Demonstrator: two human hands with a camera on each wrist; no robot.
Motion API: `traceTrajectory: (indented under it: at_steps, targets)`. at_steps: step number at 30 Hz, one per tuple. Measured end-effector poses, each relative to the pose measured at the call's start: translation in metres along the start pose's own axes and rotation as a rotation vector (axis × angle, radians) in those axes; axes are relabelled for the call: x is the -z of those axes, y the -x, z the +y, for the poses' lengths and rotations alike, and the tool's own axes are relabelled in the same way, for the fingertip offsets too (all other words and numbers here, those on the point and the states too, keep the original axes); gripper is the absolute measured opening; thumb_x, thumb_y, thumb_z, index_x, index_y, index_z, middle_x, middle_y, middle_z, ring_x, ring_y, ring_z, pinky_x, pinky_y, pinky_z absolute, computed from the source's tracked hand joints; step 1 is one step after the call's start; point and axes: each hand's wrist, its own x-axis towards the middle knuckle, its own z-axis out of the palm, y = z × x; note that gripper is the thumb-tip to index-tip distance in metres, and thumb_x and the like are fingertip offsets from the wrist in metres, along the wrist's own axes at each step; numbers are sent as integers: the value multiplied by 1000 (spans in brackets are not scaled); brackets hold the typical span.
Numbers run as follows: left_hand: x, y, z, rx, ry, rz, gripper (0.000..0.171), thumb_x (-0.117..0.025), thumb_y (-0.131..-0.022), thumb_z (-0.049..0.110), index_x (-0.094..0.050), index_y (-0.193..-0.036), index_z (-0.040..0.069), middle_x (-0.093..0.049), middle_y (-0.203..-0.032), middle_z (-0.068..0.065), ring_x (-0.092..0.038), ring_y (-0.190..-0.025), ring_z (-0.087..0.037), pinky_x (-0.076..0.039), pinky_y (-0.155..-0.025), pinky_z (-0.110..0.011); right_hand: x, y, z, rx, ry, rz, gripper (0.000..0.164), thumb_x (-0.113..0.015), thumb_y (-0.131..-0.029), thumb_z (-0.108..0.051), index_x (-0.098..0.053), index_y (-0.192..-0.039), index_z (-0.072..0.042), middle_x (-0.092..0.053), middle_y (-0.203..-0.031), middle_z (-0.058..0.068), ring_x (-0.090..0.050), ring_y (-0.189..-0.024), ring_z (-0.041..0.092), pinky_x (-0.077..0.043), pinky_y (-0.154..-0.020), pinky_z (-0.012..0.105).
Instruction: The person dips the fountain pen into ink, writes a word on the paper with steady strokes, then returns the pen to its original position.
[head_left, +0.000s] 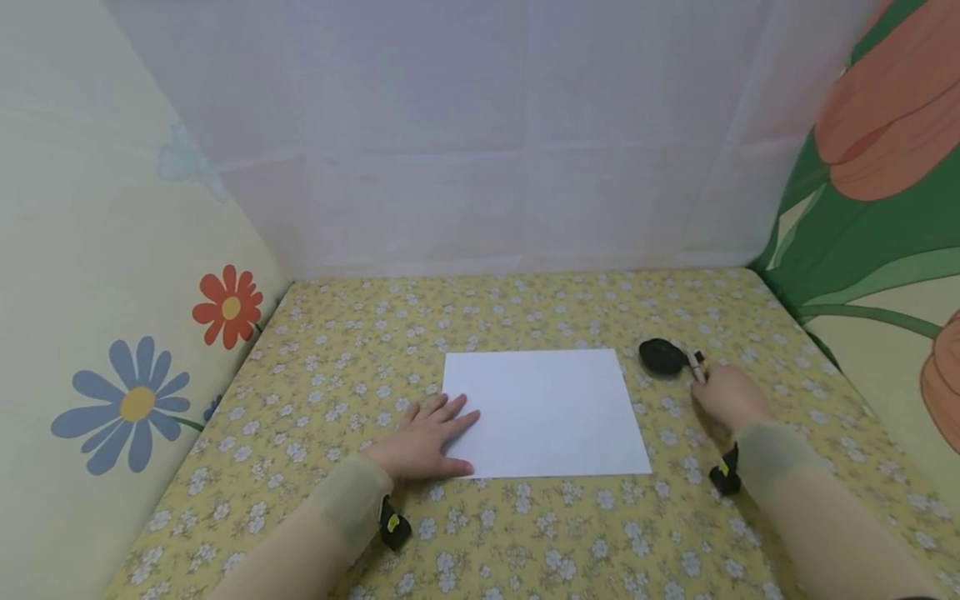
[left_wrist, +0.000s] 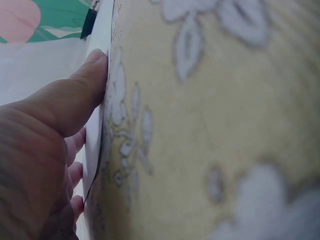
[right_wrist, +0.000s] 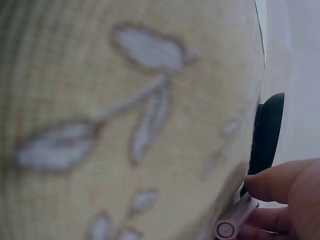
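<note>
A white sheet of paper [head_left: 547, 412] lies on the flowered cloth. My left hand [head_left: 427, 440] rests with spread fingers on its left edge, the thumb [left_wrist: 85, 82] flat near the lower left corner. To the right of the sheet, my right hand [head_left: 731, 396] pinches a slim pale stick [head_left: 697, 369] with a black end, shaped like a marker pen. Its round pale end [right_wrist: 226, 229] points toward the camera in the right wrist view, with thumb and fingers on either side. Just left of the stick sits a black oval object [head_left: 662, 357], partly behind the thumb in the right wrist view.
A yellow cloth with white flowers [head_left: 525, 312] covers the table. White sheeting [head_left: 480, 167] hangs behind it, with flower-printed panels at the left [head_left: 138, 404] and right [head_left: 885, 283]. Each wrist wears a small black camera.
</note>
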Motion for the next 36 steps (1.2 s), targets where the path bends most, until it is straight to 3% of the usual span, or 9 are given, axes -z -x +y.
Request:
traceTrajectory:
  at_steps: [18,36]
  targets:
    - [-1,-1,-3,-4,19,-6,81,-40,-72,68,-15,-137,28,-1,-143,-1,3,-127,-28,1,-96,-54,-2,-4,5,-7,0,34,27,-41,-87,-24,-50,-73,-3,-50,-62,9,-45,-50,20,-36,-41,31]
    - [-1,-1,-2,-1,9,-3,81,-40,-72,68,-17,-138,28,-3,-143,-2,3,-127,-28,1,-96,-55,2,0,-1,-46,-38,45,26,-39,-88,-22,-51,-82,1,-51,-65,11,-46,-50,21,-36,-39,31]
